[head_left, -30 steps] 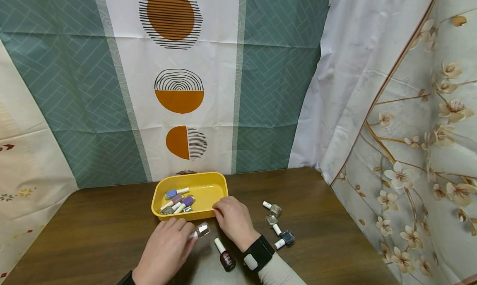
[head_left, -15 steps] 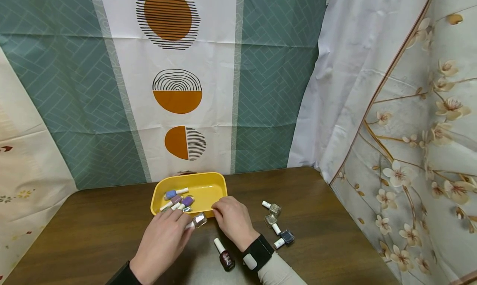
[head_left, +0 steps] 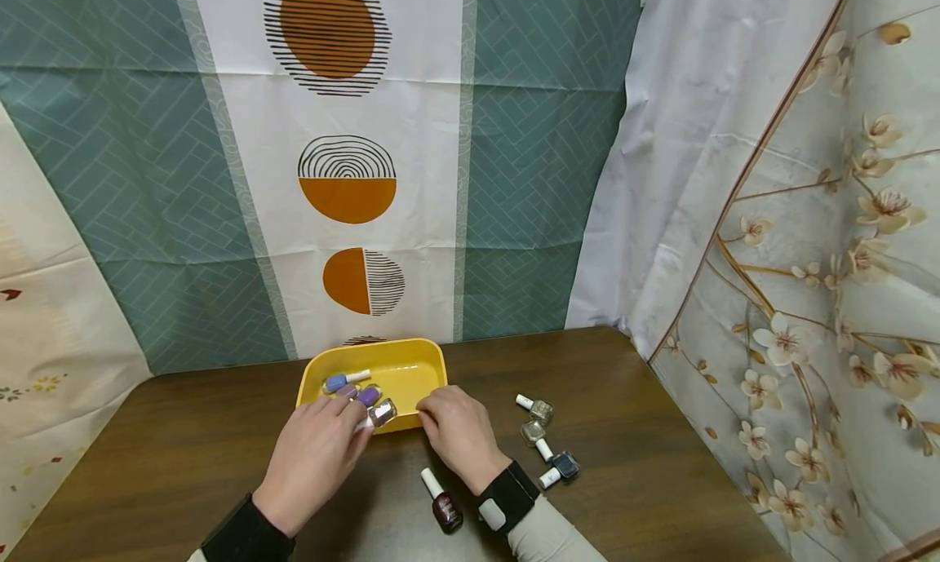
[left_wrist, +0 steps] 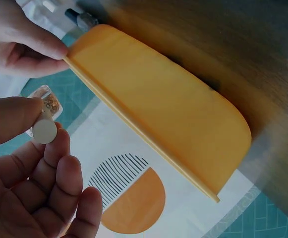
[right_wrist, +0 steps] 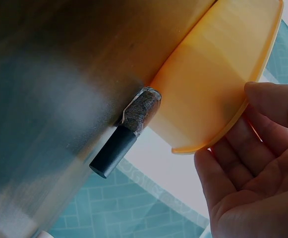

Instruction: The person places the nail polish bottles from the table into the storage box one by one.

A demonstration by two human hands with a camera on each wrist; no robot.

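Observation:
My left hand (head_left: 314,460) pinches the white cap of a clear glitter nail polish bottle (head_left: 383,413) between thumb and fingers, over the near rim of a yellow tray (head_left: 411,376). In the left wrist view the round cap end (left_wrist: 44,130) faces the camera, its glass body behind. My right hand (head_left: 461,431) grips the tray's near right rim, thumb on one side and fingers on the other. In the tray's left part lie a blue polish bottle (head_left: 335,383), a purple one (head_left: 370,395) and a mauve one (head_left: 347,391), partly hidden by my left hand.
A dark red polish bottle (head_left: 446,513) lies on the brown table (head_left: 631,415) between my forearms. Right of my right hand lie two glitter bottles (head_left: 541,412) and a dark blue one (head_left: 565,465). A patterned curtain (head_left: 529,219) hangs behind the table.
My left hand has moved forward and slightly left with the glitter bottle, from in front of the tray to over its near rim. My right hand has kept its hold on the tray.

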